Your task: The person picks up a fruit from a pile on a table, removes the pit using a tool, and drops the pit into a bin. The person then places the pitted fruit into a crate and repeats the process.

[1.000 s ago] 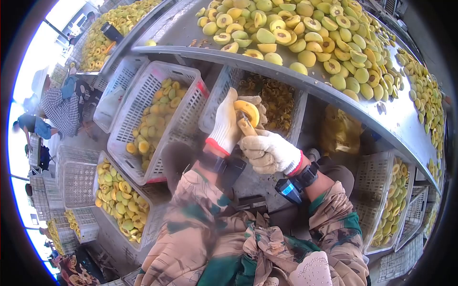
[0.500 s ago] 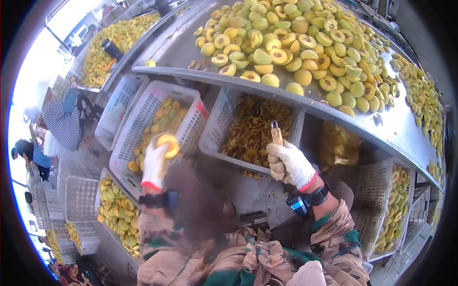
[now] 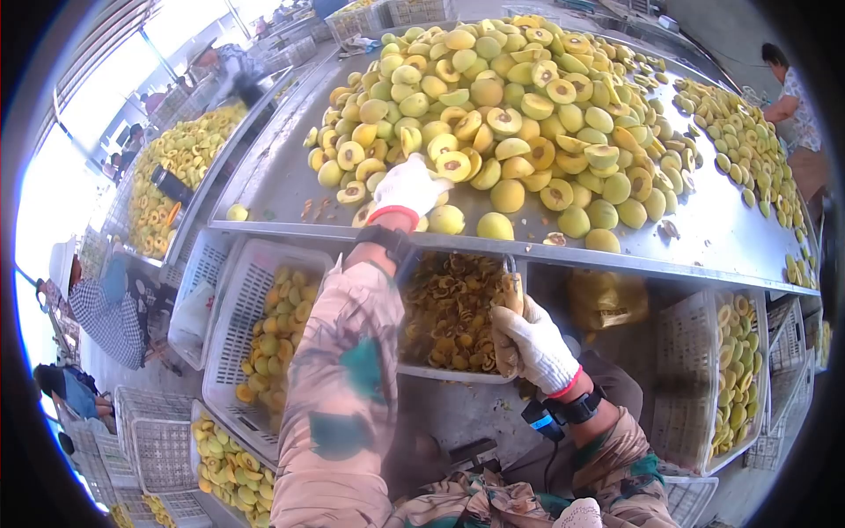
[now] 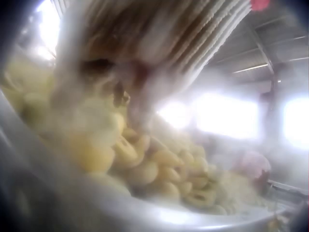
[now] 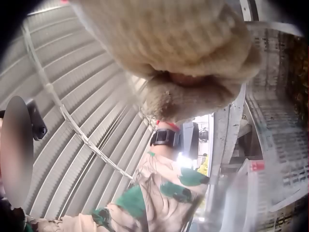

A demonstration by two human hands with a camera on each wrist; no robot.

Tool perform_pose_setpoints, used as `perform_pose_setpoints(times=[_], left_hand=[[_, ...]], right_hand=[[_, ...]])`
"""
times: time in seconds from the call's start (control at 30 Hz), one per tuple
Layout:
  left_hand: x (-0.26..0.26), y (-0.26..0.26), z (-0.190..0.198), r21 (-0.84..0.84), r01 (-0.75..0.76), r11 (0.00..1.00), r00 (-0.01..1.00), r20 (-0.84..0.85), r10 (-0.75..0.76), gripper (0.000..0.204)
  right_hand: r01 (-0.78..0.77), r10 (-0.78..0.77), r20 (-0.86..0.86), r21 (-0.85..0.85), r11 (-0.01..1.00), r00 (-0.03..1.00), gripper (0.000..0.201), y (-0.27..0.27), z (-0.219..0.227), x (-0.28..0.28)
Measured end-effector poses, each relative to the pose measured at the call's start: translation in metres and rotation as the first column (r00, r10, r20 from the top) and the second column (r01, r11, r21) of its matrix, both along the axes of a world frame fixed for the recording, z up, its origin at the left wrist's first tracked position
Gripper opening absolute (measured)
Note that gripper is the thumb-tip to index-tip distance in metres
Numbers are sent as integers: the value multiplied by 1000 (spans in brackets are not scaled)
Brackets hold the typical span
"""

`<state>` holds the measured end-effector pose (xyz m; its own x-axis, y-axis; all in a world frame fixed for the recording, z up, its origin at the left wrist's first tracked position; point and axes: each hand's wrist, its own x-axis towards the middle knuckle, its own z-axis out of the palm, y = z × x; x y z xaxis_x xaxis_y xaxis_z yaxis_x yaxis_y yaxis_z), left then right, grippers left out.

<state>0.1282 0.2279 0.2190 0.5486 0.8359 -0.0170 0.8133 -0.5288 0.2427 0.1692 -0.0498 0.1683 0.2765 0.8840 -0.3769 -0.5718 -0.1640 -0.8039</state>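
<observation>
My gloved left hand [image 3: 409, 187] reaches over the table's front edge to the near side of a heap of yellow-green peach halves [image 3: 528, 106]. Blurred in the left wrist view, its glove [image 4: 140, 38] hangs over the fruit, fingers apart. Lower right, my gloved right hand [image 3: 532, 348] grips a pitting tool [image 3: 512, 286] by its wooden handle, metal loop pointing up. Curled fingers of that glove [image 5: 193, 92] fill the top of the right wrist view. Below the tool stands a crate of brownish pits and scraps [image 3: 453, 321].
The metal table [image 3: 290, 189] spans the front. A white crate [image 3: 233, 321] of pitted yellow halves stands left of the scraps; another crate [image 3: 687, 378] with peaches stands right. A gold sack [image 3: 607, 299] lies under the table. Another person [image 3: 797, 114] is at the far right.
The left hand took a yellow peach half off the tool to the left crate, then moved up to the heap without it. The right hand keeps the tool, slightly lower. The head view has shifted forward.
</observation>
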Motion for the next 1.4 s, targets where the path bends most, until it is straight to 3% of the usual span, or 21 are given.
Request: perform_pose_setpoints(times=[0.1,0.13,0.2,0.23,0.3,0.37,0.4,0.5,0.53,0.63,0.87,0.93,1.07,1.13,1.2,1.33,1.4], left_hand=[[-10,28,-27,-122,49,991,967,253,-17,74],[-20,12,-6,-359,71,931,923,377,74,73],[-48,0,-5,-216,190,958,805,592,-26,75],[-64,-27,9,-260,313,913,677,736,-23,81],[-93,-63,2,-361,432,827,539,838,84,89],[-119,-101,-4,-489,563,667,415,865,284,94],[-129,-106,-21,-506,608,612,404,861,310,90],[-144,-140,-32,-554,584,593,366,832,416,88],[-147,-147,-40,-509,616,602,316,859,403,67],[-145,-158,-61,-466,742,482,67,767,638,46],[-131,-164,-74,-547,587,597,7,741,672,44],[-124,-170,-72,-542,540,644,5,767,641,43],[-117,-178,-80,-478,427,767,-19,844,537,37],[-114,-184,-83,-212,162,964,264,950,164,33],[-115,-187,-81,-39,88,995,446,895,-4,34],[-122,-188,-74,11,85,996,622,781,-62,36],[-116,-202,-57,-322,25,947,519,813,263,41]], right_hand=[[-9,9,50,13,1000,999,22,-5,-2,4],[-24,23,70,15,1000,997,27,-8,2,5],[-57,52,135,34,998,990,34,-8,4,4],[-69,58,177,52,996,982,37,-6,4,3],[-129,111,232,63,990,966,41,-4,7,-2],[-233,212,265,48,971,940,43,-2,22,-8],[-261,225,364,51,964,904,38,0,25,-12],[-332,332,410,-75,940,849,36,3,27,-22],[-321,314,485,-71,944,816,34,5,17,-25],[-302,291,578,-80,950,763,36,7,6,-34],[-305,360,650,-201,931,670,40,6,2,-38],[-275,317,714,-180,945,624,40,7,-11,-41],[-250,288,711,-160,955,642,29,8,-15,-46],[-229,272,756,-165,959,595,29,7,-21,-49],[-245,303,752,-191,950,586,30,7,-21,-47],[-216,327,824,-253,943,463,30,7,-25,-51],[-191,231,897,-169,967,377,29,4,-43,-54]])
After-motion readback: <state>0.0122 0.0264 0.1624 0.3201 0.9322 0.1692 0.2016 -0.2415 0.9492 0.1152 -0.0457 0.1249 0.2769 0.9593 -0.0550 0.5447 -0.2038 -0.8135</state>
